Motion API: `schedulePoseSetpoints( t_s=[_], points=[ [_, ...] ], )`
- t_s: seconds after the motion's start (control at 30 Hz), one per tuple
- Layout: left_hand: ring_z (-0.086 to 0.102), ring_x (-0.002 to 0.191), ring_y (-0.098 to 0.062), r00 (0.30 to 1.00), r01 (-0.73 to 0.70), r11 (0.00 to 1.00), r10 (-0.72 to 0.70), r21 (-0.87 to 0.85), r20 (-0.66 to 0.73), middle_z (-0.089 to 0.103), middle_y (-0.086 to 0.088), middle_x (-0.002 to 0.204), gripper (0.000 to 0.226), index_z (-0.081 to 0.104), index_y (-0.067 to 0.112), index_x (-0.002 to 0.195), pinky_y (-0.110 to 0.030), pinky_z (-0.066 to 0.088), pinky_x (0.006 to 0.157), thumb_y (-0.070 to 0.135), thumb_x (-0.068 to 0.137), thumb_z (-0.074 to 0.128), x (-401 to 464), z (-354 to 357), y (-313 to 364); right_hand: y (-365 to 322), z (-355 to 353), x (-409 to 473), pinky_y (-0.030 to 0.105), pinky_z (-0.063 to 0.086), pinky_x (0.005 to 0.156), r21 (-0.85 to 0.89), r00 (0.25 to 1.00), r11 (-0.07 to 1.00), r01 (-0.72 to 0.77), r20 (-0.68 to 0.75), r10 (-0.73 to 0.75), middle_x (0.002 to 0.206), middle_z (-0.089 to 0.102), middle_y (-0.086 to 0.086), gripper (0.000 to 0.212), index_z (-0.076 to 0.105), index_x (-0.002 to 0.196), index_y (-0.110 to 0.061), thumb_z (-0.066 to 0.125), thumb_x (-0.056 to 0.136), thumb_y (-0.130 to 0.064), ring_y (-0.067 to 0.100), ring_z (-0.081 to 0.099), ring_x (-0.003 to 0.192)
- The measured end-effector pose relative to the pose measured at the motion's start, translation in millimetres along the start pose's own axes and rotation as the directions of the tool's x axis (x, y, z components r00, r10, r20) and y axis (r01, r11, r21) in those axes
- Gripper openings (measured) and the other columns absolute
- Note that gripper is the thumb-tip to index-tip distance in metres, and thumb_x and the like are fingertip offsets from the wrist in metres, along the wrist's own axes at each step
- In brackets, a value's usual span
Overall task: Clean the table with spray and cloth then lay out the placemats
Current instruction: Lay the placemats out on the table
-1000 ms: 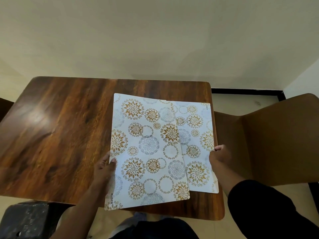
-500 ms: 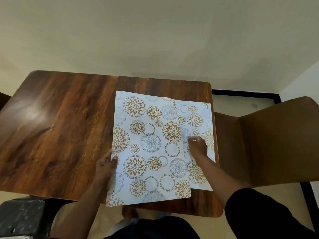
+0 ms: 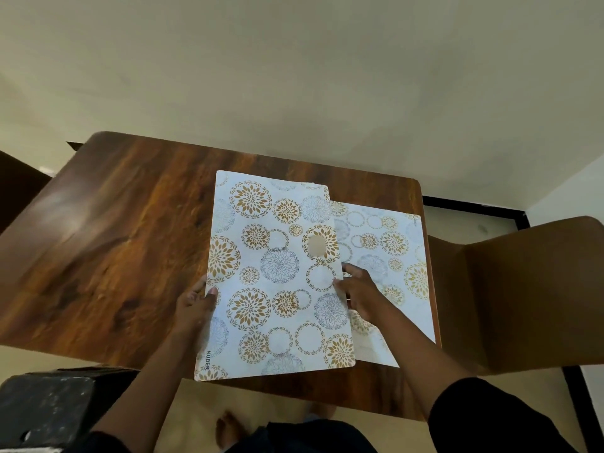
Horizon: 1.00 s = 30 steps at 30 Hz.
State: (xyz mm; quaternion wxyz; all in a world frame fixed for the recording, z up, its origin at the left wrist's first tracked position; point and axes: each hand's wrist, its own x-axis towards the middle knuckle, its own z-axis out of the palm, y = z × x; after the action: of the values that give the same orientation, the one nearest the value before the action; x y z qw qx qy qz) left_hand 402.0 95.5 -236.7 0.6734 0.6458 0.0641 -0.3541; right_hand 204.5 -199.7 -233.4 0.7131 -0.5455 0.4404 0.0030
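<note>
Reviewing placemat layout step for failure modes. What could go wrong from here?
1. The top placemat, held by the left hand, overhangs the table's near edge; it could slip off if released.
2. The lower placemat lies at the table's right edge; the right hand on it could nudge it over.

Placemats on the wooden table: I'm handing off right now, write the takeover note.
Left hand grips the left edge of the top placemat.
Right hand is at that mat's right edge, over the lower placemat; its grip is unclear.
Lower placemat lies flat by the right edge of the table, partly covered by the top one.
Done: one mat roughly placed. No spray or cloth in view.
Left: move the top mat to its own spot and straighten both.
</note>
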Motion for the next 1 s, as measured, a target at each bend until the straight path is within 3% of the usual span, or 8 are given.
schedulePoseSetpoints(
  t_s=[0.1, 0.23, 0.33, 0.47, 0.63, 0.8, 0.9, 1.0],
  points=[
    [0.071, 0.110, -0.049, 0.998, -0.059, 0.997, 0.058, 0.040, 0.024, 0.070, -0.026, 0.134, 0.035, 0.060, 0.011, 0.145, -0.071, 0.053, 0.101, 0.008, 0.111, 0.053, 7, -39, 14, -12, 35, -8, 0.033, 0.055, 0.064, -0.037, 1.000, 0.999, 0.016, 0.018, -0.016, 0.091, 0.076, 0.005, 0.029, 0.071, 0.119, -0.019, 0.059, 0.098, -0.004, 0.019, 0.068, 0.069],
    [0.069, 0.114, -0.054, 0.994, -0.107, 0.990, 0.103, 0.087, 0.048, 0.073, -0.025, 0.129, 0.035, 0.060, 0.008, 0.145, -0.072, 0.051, 0.104, 0.007, 0.111, 0.053, 8, -82, 33, -15, 84, -16, 0.046, 0.058, 0.078, -0.080, 0.996, 0.994, 0.078, -0.048, -0.082, 0.108, 0.077, 0.004, 0.027, 0.072, 0.111, -0.020, 0.062, 0.095, -0.001, 0.029, 0.072, 0.100],
    [0.073, 0.111, -0.050, 0.988, -0.147, 0.979, 0.140, 0.138, 0.062, 0.076, -0.021, 0.126, 0.034, 0.061, 0.009, 0.144, -0.066, 0.057, 0.098, 0.007, 0.112, 0.051, 8, -111, 44, -12, 118, -20, 0.042, 0.057, 0.068, -0.090, 0.997, 0.994, 0.070, -0.039, -0.073, 0.104, 0.078, 0.005, 0.030, 0.071, 0.115, -0.017, 0.057, 0.096, 0.002, 0.032, 0.072, 0.091],
    [0.078, 0.090, -0.037, 0.993, -0.117, 0.983, 0.114, 0.141, 0.027, 0.076, -0.024, 0.120, 0.033, 0.059, 0.005, 0.143, -0.042, 0.067, 0.068, 0.010, 0.111, 0.052, 7, -156, 57, -8, 156, -20, 0.057, 0.059, 0.086, -0.116, 0.999, 0.993, 0.018, 0.037, -0.014, 0.111, 0.075, 0.014, 0.032, 0.069, 0.120, -0.013, 0.057, 0.096, 0.003, 0.032, 0.072, 0.097],
    [0.078, 0.100, -0.044, 0.994, -0.113, 0.983, 0.113, 0.143, 0.003, 0.080, -0.017, 0.118, 0.033, 0.061, 0.009, 0.143, -0.046, 0.067, 0.076, 0.009, 0.111, 0.053, 5, -203, 68, -8, 201, -16, 0.037, 0.061, 0.061, -0.136, 0.999, 0.991, -0.003, 0.037, 0.008, 0.087, 0.078, 0.003, 0.030, 0.070, 0.111, -0.011, 0.058, 0.094, 0.010, 0.016, 0.073, 0.069],
    [0.080, 0.097, -0.039, 0.981, -0.158, 0.966, 0.178, 0.207, -0.082, 0.081, -0.013, 0.113, 0.030, 0.067, 0.011, 0.136, -0.053, 0.066, 0.083, 0.006, 0.107, 0.060, 11, -226, 80, -15, 232, 6, 0.050, 0.061, 0.081, -0.118, 1.000, 0.993, -0.015, -0.018, 0.013, 0.103, 0.078, 0.011, 0.031, 0.070, 0.115, -0.010, 0.059, 0.093, 0.009, 0.029, 0.077, 0.088],
    [0.076, 0.096, -0.015, 0.956, -0.189, 0.923, 0.250, 0.335, -0.151, 0.074, -0.006, 0.129, 0.041, 0.058, 0.012, 0.147, -0.025, 0.063, 0.071, 0.007, 0.107, 0.062, 16, -230, 91, -22, 247, 26, 0.039, 0.058, 0.072, -0.119, 0.999, 0.993, -0.014, -0.053, 0.007, 0.104, 0.078, 0.008, 0.031, 0.072, 0.115, -0.012, 0.063, 0.091, 0.006, 0.029, 0.075, 0.093],
    [0.063, 0.099, 0.001, 0.923, -0.174, 0.853, 0.315, 0.492, -0.219, 0.061, -0.008, 0.152, 0.050, 0.051, 0.014, 0.155, -0.019, 0.049, 0.073, 0.016, 0.107, 0.064, 21, -236, 99, -33, 260, 48, 0.041, 0.057, 0.082, -0.094, 0.998, 0.996, -0.004, -0.067, -0.002, 0.101, 0.077, 0.006, 0.030, 0.072, 0.114, -0.010, 0.063, 0.092, 0.008, 0.025, 0.074, 0.092]
  ],
)
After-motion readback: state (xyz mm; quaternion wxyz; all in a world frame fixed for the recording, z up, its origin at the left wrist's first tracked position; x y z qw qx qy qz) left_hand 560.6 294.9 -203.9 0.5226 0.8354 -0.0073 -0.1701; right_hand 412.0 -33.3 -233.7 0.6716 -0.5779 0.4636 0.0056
